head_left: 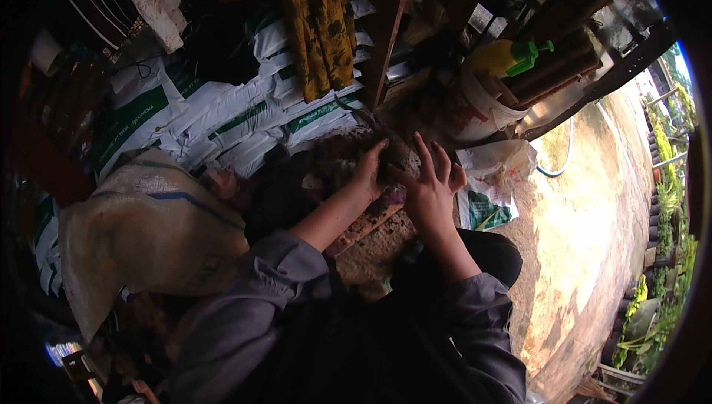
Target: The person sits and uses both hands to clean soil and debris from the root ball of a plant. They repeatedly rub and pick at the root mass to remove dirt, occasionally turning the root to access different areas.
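Observation:
Both hands meet over a dark, soil-like clump [397, 153] in front of me. My left hand [365, 170] is against its left side; its fingers are mostly hidden in shadow, so their grip cannot be made out. On the right side, my right hand [430, 195] has its fingers spread, and its thumb reaches toward the clump. Dark crumbly soil [337, 153] lies beyond my left hand. A purple patch [394, 198] shows below the hands, above a rough brown slab-like edge [371, 224]. A thin strip, perhaps a leaf, rises behind the clump.
Stacked white-and-green sacks [241, 126] stand at the far left, with a patterned yellow cloth [319, 41] hanging over them. A large pale sack [163, 219] is nearer left. To the right are a white bucket [475, 107], a yellow-green sprayer [500, 57] and a plastic bag [493, 174].

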The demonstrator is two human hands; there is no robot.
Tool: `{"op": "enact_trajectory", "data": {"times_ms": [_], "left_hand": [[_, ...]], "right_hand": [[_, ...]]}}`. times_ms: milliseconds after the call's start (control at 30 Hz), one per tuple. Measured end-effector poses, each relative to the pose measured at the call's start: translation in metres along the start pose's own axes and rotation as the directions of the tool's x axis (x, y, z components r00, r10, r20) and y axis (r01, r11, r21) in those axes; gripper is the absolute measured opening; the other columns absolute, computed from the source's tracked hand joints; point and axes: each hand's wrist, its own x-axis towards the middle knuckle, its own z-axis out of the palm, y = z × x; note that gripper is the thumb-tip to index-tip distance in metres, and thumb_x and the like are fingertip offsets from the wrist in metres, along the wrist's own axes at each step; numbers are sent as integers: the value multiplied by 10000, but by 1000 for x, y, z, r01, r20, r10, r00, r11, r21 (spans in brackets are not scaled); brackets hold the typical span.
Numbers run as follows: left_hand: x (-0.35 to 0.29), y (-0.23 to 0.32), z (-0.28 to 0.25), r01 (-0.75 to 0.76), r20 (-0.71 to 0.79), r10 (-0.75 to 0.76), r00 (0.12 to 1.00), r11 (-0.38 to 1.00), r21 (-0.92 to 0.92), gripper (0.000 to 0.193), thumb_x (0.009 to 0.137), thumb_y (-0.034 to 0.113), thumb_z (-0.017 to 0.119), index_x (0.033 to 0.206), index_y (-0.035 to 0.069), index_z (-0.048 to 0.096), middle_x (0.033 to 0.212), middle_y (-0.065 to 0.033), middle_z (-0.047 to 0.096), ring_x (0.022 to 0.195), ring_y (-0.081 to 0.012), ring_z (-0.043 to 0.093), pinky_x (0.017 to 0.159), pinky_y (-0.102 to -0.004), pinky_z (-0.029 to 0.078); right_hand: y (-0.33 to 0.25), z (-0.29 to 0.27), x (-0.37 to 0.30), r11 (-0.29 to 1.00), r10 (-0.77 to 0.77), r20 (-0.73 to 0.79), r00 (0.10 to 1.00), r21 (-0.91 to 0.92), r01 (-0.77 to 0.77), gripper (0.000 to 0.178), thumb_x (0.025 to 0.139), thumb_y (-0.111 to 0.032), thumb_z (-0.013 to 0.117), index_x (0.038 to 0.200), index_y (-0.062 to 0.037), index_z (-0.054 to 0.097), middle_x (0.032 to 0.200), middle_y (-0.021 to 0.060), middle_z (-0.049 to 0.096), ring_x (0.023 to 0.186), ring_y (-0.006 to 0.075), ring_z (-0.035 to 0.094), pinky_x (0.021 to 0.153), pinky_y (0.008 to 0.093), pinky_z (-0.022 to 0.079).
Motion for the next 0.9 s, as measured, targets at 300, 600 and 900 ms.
{"op": "enact_trajectory", "data": {"times_ms": [300,600,900], "left_hand": [[2,3,-7,17,25,-19,1000,998,61,383,959,373,406,1212,123,548,1086,-60,626,1010,-201,601,834,-415,523],[-11,12,5,102,24,-104,994,993,62,381,948,354,437,1197,93,561,1079,-61,623,969,-200,609,793,-389,533],[-7,9,-3,128,68,-132,989,990,57,350,944,348,446,1142,95,586,1038,-61,632,958,-208,610,824,-379,518]], "right_hand": [[10,0,2,985,19,-132,991,173,4,527,624,-24,614,1042,-336,692,1447,62,370,1262,328,375,976,498,212],[10,-2,-1,997,25,-10,1000,67,-24,550,635,-9,605,1104,-293,641,1449,68,359,1278,323,353,968,508,211],[13,9,-4,997,10,-16,1000,78,-9,564,629,6,588,1119,-273,617,1462,42,349,1284,322,342,981,510,187]]}}
